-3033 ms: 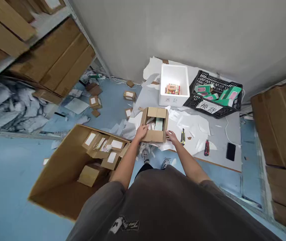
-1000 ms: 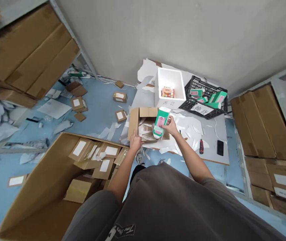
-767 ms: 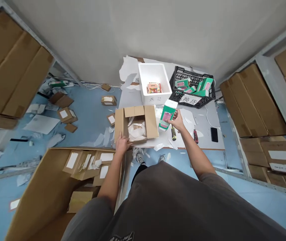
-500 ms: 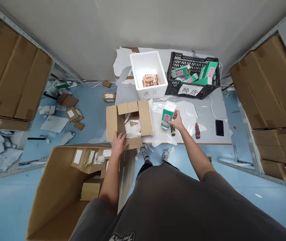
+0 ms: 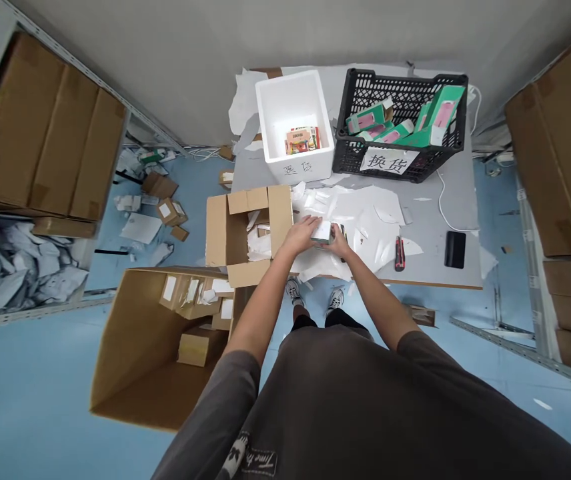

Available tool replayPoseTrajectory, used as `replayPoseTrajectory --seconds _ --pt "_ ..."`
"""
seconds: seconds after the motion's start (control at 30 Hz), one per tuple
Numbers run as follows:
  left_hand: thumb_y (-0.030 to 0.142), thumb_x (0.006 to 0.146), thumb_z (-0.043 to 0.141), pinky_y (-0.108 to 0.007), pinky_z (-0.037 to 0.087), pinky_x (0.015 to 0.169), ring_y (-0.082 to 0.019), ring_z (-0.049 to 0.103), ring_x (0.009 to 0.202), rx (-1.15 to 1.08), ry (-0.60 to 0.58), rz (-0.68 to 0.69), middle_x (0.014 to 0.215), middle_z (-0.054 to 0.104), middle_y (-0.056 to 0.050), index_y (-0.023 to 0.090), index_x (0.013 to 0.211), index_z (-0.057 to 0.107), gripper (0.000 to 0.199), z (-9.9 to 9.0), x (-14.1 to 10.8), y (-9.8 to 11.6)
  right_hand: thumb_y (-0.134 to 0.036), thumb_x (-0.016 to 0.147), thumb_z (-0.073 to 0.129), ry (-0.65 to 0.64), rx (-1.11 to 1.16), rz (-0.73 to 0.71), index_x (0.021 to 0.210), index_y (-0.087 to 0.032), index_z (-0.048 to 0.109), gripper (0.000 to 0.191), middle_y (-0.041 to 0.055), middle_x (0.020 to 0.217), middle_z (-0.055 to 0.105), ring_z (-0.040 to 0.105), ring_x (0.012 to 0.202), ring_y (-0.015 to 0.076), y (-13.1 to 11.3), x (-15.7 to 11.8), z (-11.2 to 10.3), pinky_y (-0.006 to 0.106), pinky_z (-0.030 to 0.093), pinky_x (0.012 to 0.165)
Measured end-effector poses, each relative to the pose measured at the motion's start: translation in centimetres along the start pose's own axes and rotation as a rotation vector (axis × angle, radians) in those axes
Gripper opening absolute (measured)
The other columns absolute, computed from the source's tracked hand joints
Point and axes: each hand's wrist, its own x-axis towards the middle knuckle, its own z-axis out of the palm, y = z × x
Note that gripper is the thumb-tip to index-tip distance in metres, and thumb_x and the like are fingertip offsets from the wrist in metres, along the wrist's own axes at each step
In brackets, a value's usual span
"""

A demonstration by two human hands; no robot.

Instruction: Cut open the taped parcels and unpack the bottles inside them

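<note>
Between my two hands is a small green-and-white box (image 5: pixel 321 231), its white end facing up towards me. My left hand (image 5: pixel 304 234) is closed on its left side, and my right hand (image 5: pixel 338 241) grips the right side. Under the box spreads crumpled white wrapping (image 5: pixel 365 220) on the table. To the left stands an open cardboard box (image 5: pixel 234 233) with white paper inside. A utility knife (image 5: pixel 344 236) lies partly hidden beside my right hand. Farther right lies a red-and-black utility knife (image 5: pixel 399 254).
At the back are a white foam box (image 5: pixel 298 167) with small colourful packets and a black crate (image 5: pixel 400 153) of green-and-pink boxes. A phone (image 5: pixel 455 249) with a white cable lies right. A large carton (image 5: pixel 140 373) of parcels stands left. Shelves with cartons (image 5: pixel 40 127) flank the table.
My left hand has left the open cardboard box and joined my right on the green box. That box has been turned white end up and moved slightly left. The camera view has shifted.
</note>
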Motion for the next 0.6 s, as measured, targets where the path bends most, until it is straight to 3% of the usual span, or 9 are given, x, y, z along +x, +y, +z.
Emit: replayPoseTrajectory --seconds 0.1,0.23,0.37,0.47,0.53,0.6 --pt "0.021 0.093 0.084 -0.041 0.049 0.127 -0.036 0.060 0.154 0.007 -0.053 0.034 0.171 0.058 -0.015 0.018 0.165 0.060 0.076 0.2 1.9 -0.3 -0.031 0.072 0.091 -0.068 -0.002 -0.078 0.145 -0.016 0.051 0.084 0.0161 0.142 0.071 0.069 0.128 0.0281 0.7 -0.1 -1.1 0.040 0.054 0.111" --pt "0.029 0.098 0.081 -0.037 0.051 0.124 -0.033 0.063 0.152 -0.014 -0.064 0.053 0.172 0.058 -0.012 0.022 0.163 0.062 0.068 0.0 1.8 -0.5 -0.030 0.072 0.090 -0.076 -0.065 -0.084 0.142 -0.019 0.054 0.080 0.0122 0.135 0.074 0.071 0.120 0.0283 1.5 0.0 -1.6 0.042 0.056 0.109" --pt "0.040 0.114 0.058 -0.039 0.051 0.121 -0.033 0.070 0.143 -0.066 -0.050 0.022 0.155 0.072 -0.016 0.017 0.156 0.068 0.049 -0.6 1.9 -0.3 -0.030 0.071 0.093 -0.071 -0.088 -0.051 0.134 -0.022 0.060 0.072 0.0081 0.125 0.078 0.072 0.115 0.0288 0.9 0.0 -1.3 0.042 0.057 0.109" --pt "0.037 0.115 0.056 -0.038 0.055 0.114 -0.032 0.075 0.131 -0.150 0.068 -0.108 0.143 0.079 -0.015 0.020 0.163 0.061 0.051 -0.7 2.6 0.2 -0.032 0.076 0.089 -0.068 -0.088 -0.008 0.133 -0.020 0.062 0.064 0.0073 0.124 0.079 0.070 0.117 0.0260 0.0 -0.3 -1.1 0.038 0.055 0.110" --pt "0.029 0.110 0.063 -0.038 0.055 0.112 -0.031 0.075 0.129 -0.178 0.193 -0.217 0.148 0.075 -0.014 0.021 0.168 0.053 0.060 -0.5 3.2 0.6 -0.033 0.077 0.087 -0.069 -0.074 0.010 0.133 -0.020 0.062 0.063 0.0064 0.126 0.079 0.070 0.121 0.0251 -0.5 -0.6 -1.1 0.039 0.054 0.112" --pt "0.019 0.105 0.064 -0.039 0.054 0.115 -0.030 0.070 0.136 -0.143 0.287 -0.221 0.155 0.069 -0.015 0.020 0.163 0.058 0.059 -0.2 3.6 0.9 -0.033 0.076 0.085 -0.079 -0.071 0.016 0.134 -0.021 0.063 0.063 0.0054 0.128 0.078 0.069 0.125 0.0258 -0.9 -0.8 -1.1 0.041 0.054 0.114"
